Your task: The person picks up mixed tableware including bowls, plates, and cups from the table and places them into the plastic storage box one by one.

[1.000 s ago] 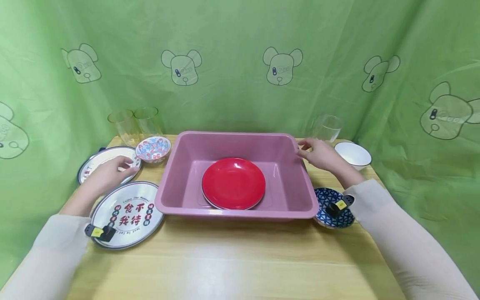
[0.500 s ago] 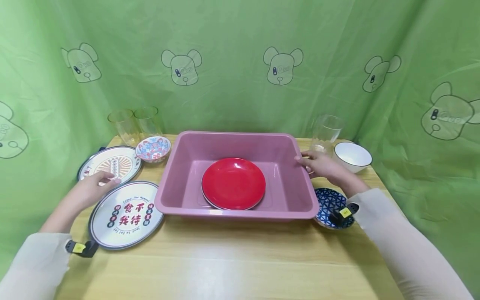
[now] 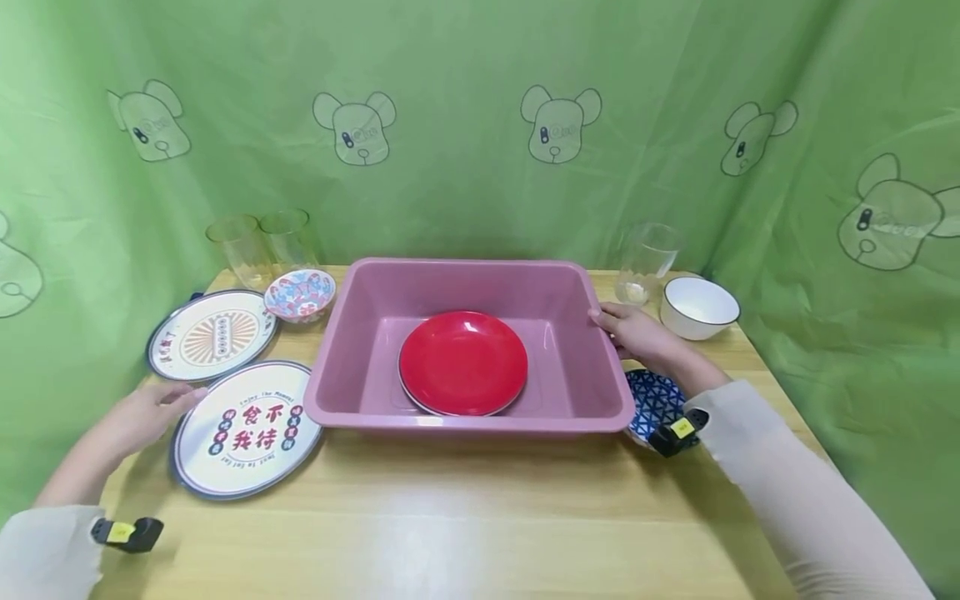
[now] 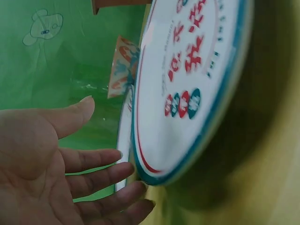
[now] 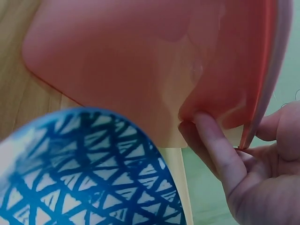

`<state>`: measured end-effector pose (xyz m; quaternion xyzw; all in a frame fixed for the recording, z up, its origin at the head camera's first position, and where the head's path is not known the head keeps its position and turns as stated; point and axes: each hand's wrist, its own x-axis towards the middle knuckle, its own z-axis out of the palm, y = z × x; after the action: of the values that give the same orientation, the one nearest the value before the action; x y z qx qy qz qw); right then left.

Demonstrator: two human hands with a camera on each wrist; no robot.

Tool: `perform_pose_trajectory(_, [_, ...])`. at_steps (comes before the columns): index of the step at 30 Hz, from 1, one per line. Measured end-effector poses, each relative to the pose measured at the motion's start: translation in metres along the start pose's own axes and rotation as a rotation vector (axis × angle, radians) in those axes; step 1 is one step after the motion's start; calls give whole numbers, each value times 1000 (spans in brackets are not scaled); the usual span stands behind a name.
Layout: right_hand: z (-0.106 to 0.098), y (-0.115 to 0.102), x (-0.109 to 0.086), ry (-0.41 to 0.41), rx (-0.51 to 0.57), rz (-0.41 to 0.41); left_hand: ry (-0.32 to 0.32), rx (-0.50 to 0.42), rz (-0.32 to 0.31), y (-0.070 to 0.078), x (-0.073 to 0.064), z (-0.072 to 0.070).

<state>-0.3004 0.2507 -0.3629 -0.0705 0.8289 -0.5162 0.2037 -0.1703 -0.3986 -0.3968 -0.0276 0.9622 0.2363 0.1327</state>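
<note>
A pink plastic basin point(image 3: 480, 423) stands mid-table with a red plate point(image 3: 463, 363) inside. My right hand point(image 3: 637, 333) grips the basin's right rim, thumb over the edge and fingers against the outer wall, as the right wrist view shows. My left hand point(image 3: 138, 421) is at the left edge of a white plate point(image 3: 247, 467) with red characters. Its fingers are extended in the left wrist view, their tips close to the plate's rim; contact is hard to tell. Behind lies another white plate point(image 3: 176, 333) with a sunburst print.
Two yellowish glasses point(image 3: 247, 258) and a patterned bowl point(image 3: 300, 293) stand at the back left. On the right are a clear glass point(image 3: 647, 262), a white bowl point(image 3: 693, 321) and a blue triangle-patterned dish point(image 5: 98, 173). Green curtain point(image 3: 465, 183) surrounds the table.
My left hand has moved from over the rear plate toward me and left, to the front plate's edge. My right hand has lowered onto the basin's rim and taken hold.
</note>
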Motion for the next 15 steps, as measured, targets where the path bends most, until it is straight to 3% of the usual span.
perform_pose_trajectory(5, [1,-2,-1,10,-5,7,-42,-54,-11,-6,0,6])
perform_pose_trajectory(11, [4,0,-2,16,14,25,-25,-29,-10,-10,0,13])
perform_pose_trajectory(15, [6,1,-2,26,11,23,-37,-105,-29,-15,1,14])
